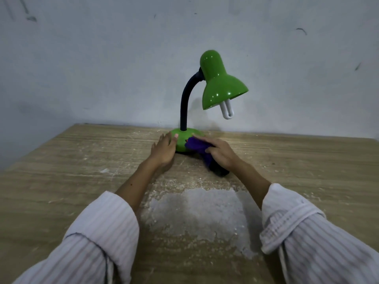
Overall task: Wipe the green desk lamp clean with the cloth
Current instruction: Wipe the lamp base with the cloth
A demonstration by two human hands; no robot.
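Your left hand (164, 149) lies flat, fingers straight, bracing the lamp (205, 95) base; your right hand (219, 151) presses the bunched cloth (196, 147) against the base's front. The lamp stands at the counter's (61, 171) far edge. Judged early: neck and shade apparently still to do.
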